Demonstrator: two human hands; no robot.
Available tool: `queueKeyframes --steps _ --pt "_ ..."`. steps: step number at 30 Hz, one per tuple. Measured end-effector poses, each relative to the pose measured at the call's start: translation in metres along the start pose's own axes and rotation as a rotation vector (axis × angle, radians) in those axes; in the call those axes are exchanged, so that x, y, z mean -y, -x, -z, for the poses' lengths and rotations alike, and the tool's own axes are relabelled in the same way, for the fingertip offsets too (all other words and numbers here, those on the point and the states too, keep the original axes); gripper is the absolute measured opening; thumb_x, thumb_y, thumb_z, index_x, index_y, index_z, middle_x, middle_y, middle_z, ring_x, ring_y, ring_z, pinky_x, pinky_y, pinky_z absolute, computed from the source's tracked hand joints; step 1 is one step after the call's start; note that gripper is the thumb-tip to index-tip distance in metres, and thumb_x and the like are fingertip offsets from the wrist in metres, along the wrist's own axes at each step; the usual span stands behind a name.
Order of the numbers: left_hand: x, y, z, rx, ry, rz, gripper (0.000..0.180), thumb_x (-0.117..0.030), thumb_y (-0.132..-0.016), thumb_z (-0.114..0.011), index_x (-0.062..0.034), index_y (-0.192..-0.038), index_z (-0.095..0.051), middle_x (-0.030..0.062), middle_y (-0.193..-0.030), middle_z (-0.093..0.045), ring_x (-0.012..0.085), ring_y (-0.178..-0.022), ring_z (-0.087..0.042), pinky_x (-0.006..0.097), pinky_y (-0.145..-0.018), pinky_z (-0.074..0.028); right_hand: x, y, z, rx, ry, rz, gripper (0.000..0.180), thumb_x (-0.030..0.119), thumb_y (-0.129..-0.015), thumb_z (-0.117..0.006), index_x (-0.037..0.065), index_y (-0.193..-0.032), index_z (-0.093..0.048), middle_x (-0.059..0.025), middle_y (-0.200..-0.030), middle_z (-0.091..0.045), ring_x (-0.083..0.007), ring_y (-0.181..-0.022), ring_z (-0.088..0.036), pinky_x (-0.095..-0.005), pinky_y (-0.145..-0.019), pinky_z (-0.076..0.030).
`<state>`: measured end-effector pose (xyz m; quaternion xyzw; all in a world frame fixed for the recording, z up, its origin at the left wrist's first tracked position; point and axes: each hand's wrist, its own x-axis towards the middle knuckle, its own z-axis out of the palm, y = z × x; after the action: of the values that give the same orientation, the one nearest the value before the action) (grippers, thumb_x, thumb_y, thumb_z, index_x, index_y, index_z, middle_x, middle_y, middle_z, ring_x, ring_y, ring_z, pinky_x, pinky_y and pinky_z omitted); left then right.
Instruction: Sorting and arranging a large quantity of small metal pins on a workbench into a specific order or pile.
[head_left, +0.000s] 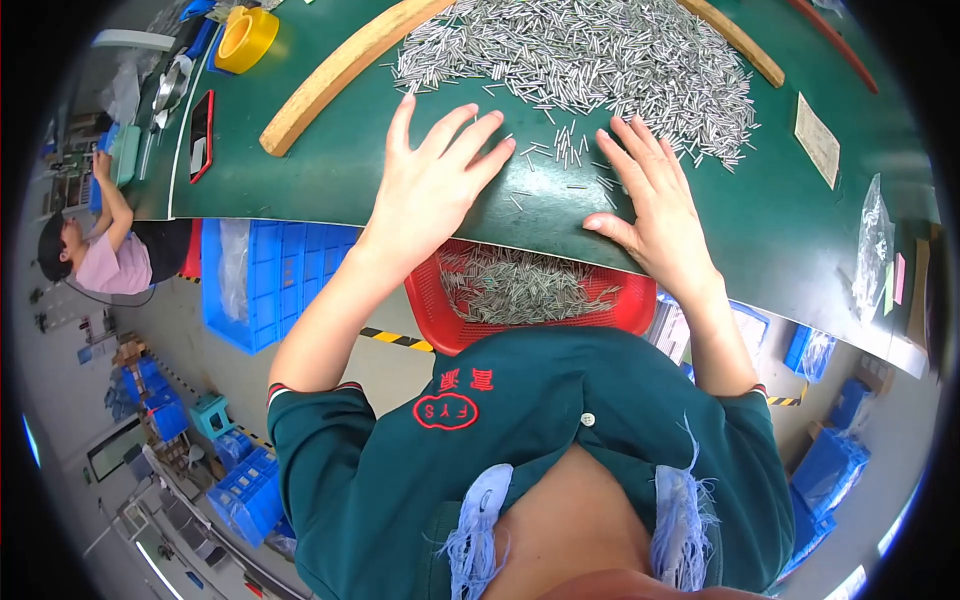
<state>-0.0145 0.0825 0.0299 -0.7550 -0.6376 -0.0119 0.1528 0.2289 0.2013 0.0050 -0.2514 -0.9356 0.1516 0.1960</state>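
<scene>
Pins (590, 60) lie heaped on the green mat (330, 170), between two curved wooden strips (335, 75); a few loose ones sit between your hands near the mat's front edge. Your left hand (430, 185) rests flat on the mat, fingers spread and gripping nothing. Your right hand (655, 200) lies flat too, fingers held close, thumb out, also gripping nothing. Below the mat's edge, a red basket (440, 320) holds more pins. A yellow tape roll (246, 38) sits at the mat's far left corner.
</scene>
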Motion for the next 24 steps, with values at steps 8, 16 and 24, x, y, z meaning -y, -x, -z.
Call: queueKeyframes --steps 8,16,24 --pt "0.043 0.061 -0.004 -0.005 -0.109 0.156 0.042 -0.012 -0.087 -0.061 -0.0281 -0.126 -0.065 -0.0016 -0.138 -0.055 0.0187 -0.132 -0.048 0.068 -0.112 -0.023 0.003 -0.003 -0.001 0.027 0.03 0.002 0.082 0.054 -0.08 -0.07 0.01 -0.145 -0.048 -0.0151 -0.15 -0.044 -0.032 -0.145 -0.034 -0.0473 -0.12 -0.025" --pt "0.089 0.103 0.009 0.012 -0.318 0.556 0.038 -0.023 -0.096 -0.061 -0.0126 -0.132 -0.06 0.0009 -0.137 -0.057 0.0182 -0.135 -0.047 0.064 -0.112 -0.026 0.004 -0.001 0.001 0.053 0.014 -0.016 0.079 0.049 -0.081 -0.072 0.011 -0.146 -0.047 -0.0125 -0.152 -0.043 -0.0312 -0.146 -0.032 -0.0485 -0.12 -0.023" --pt "0.079 0.111 -0.007 0.009 -0.245 0.611 0.039 -0.036 -0.095 -0.061 -0.0115 -0.126 -0.063 0.0036 -0.134 -0.059 0.02 -0.132 -0.05 0.064 -0.111 -0.028 0.005 -0.001 0.0 0.064 0.023 -0.027 0.078 0.046 -0.081 -0.072 0.01 -0.145 -0.048 -0.0125 -0.152 -0.043 -0.0314 -0.146 -0.032 -0.0485 -0.121 -0.023"
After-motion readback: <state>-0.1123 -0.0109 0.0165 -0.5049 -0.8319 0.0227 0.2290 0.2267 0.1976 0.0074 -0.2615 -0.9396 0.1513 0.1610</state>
